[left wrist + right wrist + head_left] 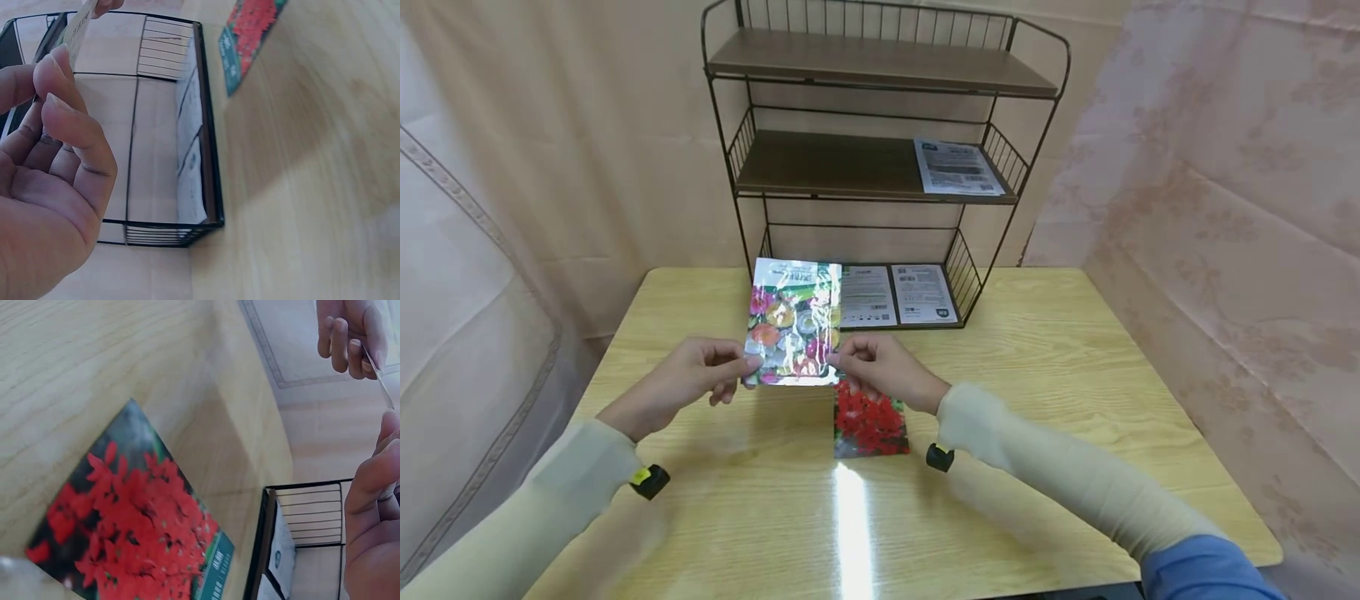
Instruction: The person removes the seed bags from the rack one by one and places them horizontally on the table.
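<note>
- We pinch the glossy flower packet (793, 323) by its lower corners, left hand (681, 379) and right hand (883, 367) fingers closed on it, upright above the counter (1037, 367);
- A red-flower packet (870, 425) lies flat beneath; a wire rack (880, 158) with wooden shelves and printed packets stands behind.

Pale wooden table (1075, 358), black wire 3-tier shelf (880, 67), beige patterned curtains (1225, 167) behind.

A light wooden bench (1075, 350) carries a black wire rack (880, 158) with brown shelves at its far edge. One printed packet (957, 167) lies on the middle shelf, two more (895, 294) on the bottom. A red-flowered packet (871, 427) lies flat on the bench.
</note>
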`<state>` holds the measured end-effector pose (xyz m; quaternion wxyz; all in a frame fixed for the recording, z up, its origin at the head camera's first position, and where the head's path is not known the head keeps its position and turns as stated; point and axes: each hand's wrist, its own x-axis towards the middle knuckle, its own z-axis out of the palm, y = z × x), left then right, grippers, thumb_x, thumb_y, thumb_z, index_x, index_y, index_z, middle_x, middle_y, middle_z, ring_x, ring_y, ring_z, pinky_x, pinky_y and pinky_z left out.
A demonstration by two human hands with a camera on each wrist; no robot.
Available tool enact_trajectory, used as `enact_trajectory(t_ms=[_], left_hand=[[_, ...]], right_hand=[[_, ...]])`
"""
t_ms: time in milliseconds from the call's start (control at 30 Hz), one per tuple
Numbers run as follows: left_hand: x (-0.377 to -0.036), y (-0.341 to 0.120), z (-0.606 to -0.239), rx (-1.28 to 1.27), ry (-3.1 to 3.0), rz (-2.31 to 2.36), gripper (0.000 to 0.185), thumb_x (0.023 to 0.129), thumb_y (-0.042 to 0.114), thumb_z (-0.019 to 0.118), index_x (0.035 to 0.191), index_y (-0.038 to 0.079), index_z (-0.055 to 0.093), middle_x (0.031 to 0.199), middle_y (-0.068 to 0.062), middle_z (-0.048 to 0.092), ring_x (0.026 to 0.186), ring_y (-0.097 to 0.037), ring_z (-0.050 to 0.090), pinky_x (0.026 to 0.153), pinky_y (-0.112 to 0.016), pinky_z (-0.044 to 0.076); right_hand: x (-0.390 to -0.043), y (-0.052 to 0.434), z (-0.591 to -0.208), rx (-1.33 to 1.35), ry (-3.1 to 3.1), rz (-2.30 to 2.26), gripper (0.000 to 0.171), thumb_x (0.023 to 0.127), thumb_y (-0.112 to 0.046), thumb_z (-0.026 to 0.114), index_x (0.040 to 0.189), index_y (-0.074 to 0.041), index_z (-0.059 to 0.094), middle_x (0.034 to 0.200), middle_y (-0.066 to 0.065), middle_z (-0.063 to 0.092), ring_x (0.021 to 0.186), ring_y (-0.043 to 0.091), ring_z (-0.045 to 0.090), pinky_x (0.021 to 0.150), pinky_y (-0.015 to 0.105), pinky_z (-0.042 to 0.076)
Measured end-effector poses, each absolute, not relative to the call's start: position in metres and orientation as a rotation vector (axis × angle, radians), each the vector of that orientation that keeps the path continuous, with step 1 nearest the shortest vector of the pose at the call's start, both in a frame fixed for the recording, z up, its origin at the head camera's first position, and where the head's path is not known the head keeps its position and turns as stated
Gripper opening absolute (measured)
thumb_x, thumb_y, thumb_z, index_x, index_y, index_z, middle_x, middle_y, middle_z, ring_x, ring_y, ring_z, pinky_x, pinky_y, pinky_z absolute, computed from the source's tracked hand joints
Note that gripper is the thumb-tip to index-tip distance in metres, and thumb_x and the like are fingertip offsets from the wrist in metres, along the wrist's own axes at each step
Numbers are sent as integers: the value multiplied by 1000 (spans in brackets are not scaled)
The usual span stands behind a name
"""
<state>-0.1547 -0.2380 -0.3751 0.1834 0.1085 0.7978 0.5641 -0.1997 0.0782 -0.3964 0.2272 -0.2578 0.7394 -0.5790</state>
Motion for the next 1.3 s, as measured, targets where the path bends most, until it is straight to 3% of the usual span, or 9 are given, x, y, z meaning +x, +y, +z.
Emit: enact_trajectory(t_ms=[133,267,367,500,733,967,1200,1300], left_hand=[[-150,-243,-383,285,2240,1569,37,103,37,65,98,1,65,73,-7,55,64,-20,52,60,-35,49],[-145,-247,-393,240,2229,1547,37,102,39,66,97,2,66,74,-7,56,64,-18,53,60,-33,49],[-141,-248,-401,222,2219,1534,37,102,39,66,95,2,65,73,-6,56,64,-19,53,61,-33,49],[-138,-251,-411,203,2208,1510,39,102,38,65,94,0,65,71,-7,55,64,-20,54,60,-33,49],[-134,-258,-426,142,2207,1464,37,104,36,63,94,1,66,71,-7,58,64,-19,52,61,-33,49],[-128,-266,-434,131,2197,1442,43,102,40,65,92,-1,63,70,-7,57,64,-19,53,61,-32,47],[-131,-263,-440,79,2222,1352,34,103,37,64,93,4,69,75,-7,62,67,-19,55,63,-31,47],[-130,-262,-441,49,2218,1327,32,104,34,64,93,4,70,77,-7,64,67,-18,56,62,-30,46]], right_hand=[[-196,73,-404,-713,2028,-1562,36,103,-38,64,92,-4,64,70,10,62,48,14,45,46,26,41],[-192,68,-412,-686,2020,-1528,40,102,-39,65,95,1,65,71,15,64,47,12,47,45,25,42],[-188,65,-417,-662,2028,-1500,38,103,-39,65,94,-2,66,73,20,64,47,12,47,45,26,43],[-185,62,-423,-648,2045,-1457,33,104,-37,63,92,-6,66,72,16,65,46,13,47,45,30,42],[-182,52,-438,-572,2010,-1431,35,104,-32,64,100,3,65,73,12,68,46,11,47,43,24,41],[-178,44,-450,-549,2016,-1377,31,103,-32,65,96,-2,67,75,11,69,47,11,49,43,24,41],[-173,41,-456,-507,2055,-1325,26,103,-29,65,88,-9,68,71,8,69,46,11,47,40,23,38],[-173,39,-458,-519,2048,-1306,28,104,-28,64,88,-6,68,70,8,68,45,11,47,39,24,37]])
